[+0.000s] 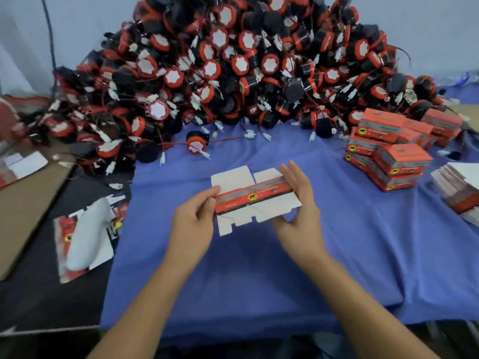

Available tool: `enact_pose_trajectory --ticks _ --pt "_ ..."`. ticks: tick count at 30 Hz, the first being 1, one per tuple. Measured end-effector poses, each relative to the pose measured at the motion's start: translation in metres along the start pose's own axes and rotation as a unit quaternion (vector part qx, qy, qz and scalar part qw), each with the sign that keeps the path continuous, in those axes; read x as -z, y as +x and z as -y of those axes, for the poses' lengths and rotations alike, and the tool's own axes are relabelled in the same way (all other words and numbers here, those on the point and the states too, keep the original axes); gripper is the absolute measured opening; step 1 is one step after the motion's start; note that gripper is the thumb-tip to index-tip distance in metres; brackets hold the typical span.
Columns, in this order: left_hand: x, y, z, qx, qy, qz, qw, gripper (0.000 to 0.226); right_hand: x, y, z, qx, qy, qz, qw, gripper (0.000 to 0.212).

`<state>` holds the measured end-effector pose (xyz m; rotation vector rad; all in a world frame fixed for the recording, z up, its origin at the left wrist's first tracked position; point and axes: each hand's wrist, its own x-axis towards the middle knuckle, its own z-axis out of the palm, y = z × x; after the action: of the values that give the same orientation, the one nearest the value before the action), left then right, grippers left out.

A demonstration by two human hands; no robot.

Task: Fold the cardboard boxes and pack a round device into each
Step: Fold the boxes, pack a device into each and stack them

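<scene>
A flat, unfolded cardboard box (255,196) with white flaps and an orange-and-grey printed band is held above the blue cloth (259,268). My left hand (194,221) pinches its left end. At the other end, my right hand (298,203) grips it, fingers stretched over the top edge. A huge heap of round black-and-orange devices (233,68) with white connectors fills the back of the table. One such device (196,143) lies alone on the cloth just beyond the box.
Folded orange boxes (394,149) are stacked at the right. A pile of flat box blanks (458,193) lies at the far right edge. More flat blanks (83,237) rest on a dark surface at the left, beside brown cardboard (28,203).
</scene>
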<state>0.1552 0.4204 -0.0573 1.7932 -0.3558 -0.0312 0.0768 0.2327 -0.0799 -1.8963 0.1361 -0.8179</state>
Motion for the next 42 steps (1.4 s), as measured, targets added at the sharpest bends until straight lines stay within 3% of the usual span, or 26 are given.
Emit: enact_pose_trajectory --ticks 4,6,13,19,25,29,31,35,42 --pt "0.003 -0.009 0.013 -0.065 0.117 -0.019 0.991 0.034 -0.013 0.0 -0.003 -0.03 0.062 0.016 0.997 0.078" --pt "-0.001 -0.014 0.015 -0.082 0.122 -0.036 0.989 0.035 -0.015 -0.001 -0.009 -0.043 0.069 0.017 0.997 0.065" --pt "-0.003 -0.018 0.024 -0.106 0.135 -0.097 0.98 0.041 -0.016 -0.004 -0.017 -0.058 0.046 0.008 0.997 0.051" --pt "-0.004 -0.019 0.023 -0.134 0.161 -0.06 0.976 0.062 -0.015 -0.007 -0.012 -0.05 -0.002 0.051 0.997 0.058" --pt "-0.007 -0.021 0.033 -0.078 0.154 -0.009 0.985 0.074 -0.017 -0.009 0.0 -0.056 -0.019 0.089 0.994 0.096" --pt "-0.014 -0.021 0.036 -0.135 0.213 0.056 0.966 0.07 -0.02 -0.011 0.007 0.037 -0.079 0.173 0.981 0.094" --pt "-0.015 -0.019 0.036 -0.139 0.196 0.055 0.969 0.069 -0.022 -0.012 0.006 0.034 -0.097 0.196 0.975 0.09" --pt "-0.011 -0.019 0.034 -0.15 0.126 0.036 0.98 0.089 -0.018 -0.012 -0.001 0.034 -0.063 0.142 0.987 0.082" --pt "-0.009 -0.02 0.033 -0.155 0.099 0.026 0.983 0.061 -0.015 -0.015 0.004 0.03 -0.003 0.059 0.998 0.059"
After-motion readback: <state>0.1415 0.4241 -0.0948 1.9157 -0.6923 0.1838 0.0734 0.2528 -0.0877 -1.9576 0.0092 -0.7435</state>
